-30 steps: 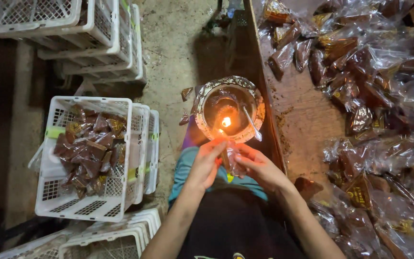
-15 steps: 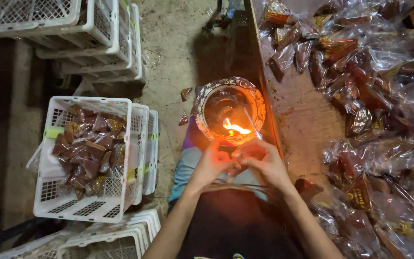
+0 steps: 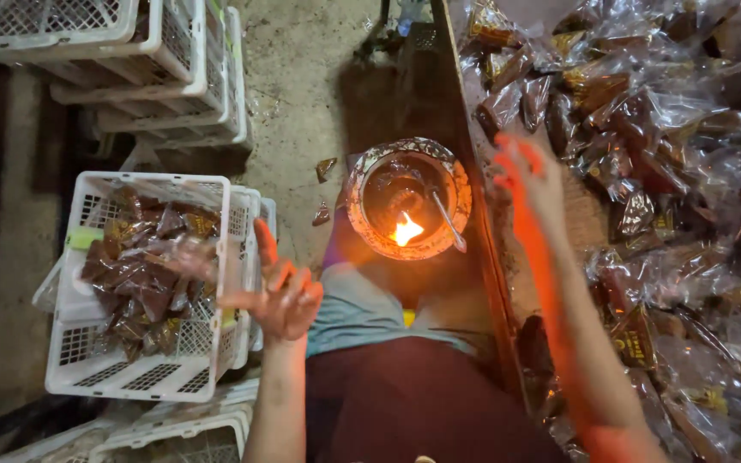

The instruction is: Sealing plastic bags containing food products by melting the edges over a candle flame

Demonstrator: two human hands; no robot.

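My left hand is spread open, palm up, beside the white plastic crate of wrapped brown packets. A blurred clear packet is just off its fingertips, above the crate. My right hand is open with fingers apart, stretched over the edge of the table toward the heap of clear-wrapped packets. Between the hands sits a round bowl holding a small flame and a thin metal rod.
Empty white crates are stacked at the top left, and more crates lie near my left knee. The wooden table edge runs down the right of the bowl. Small scraps lie on the concrete floor.
Both hands left the flame, where they held a packet together. The left swung out to the crate and opened; the right reached up to the packet heap on the table.
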